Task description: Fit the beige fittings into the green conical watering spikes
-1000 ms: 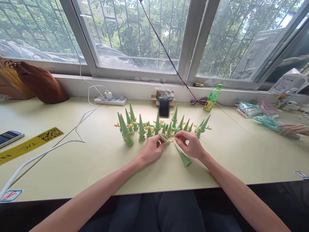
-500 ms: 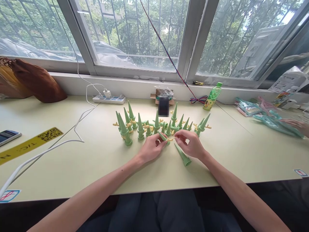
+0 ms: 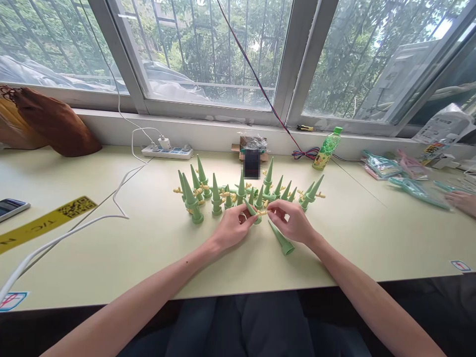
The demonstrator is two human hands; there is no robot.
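Observation:
My left hand [image 3: 232,229] is closed around a green plant watering spike [image 3: 250,207], tilted with its tip up and to the left. A small yellow valve [image 3: 262,213] sticks out of the spike's side toward the right. At the valve's outer end, the pinched fingertips of my right hand [image 3: 293,222] meet it; exactly what lies between them is partly hidden. Below the right hand, a loose green spike [image 3: 283,242] without a visible valve lies on the table. Several more spikes, such as an upright one [image 3: 192,201], stand just beyond my hands, many with yellow valves.
On the table [image 3: 148,263] a white cable [image 3: 121,198] runs at left from a power strip [image 3: 168,151]. A dark device [image 3: 252,164] stands behind the spikes, a green bottle [image 3: 327,148] to its right. Plastic packets [image 3: 420,192] and another person's hand [image 3: 463,201] are at far right.
The right fingertips have shifted slightly left, closer to the valve. My left hand keeps its hold on the spike. At far right the other person's hand has moved a little.

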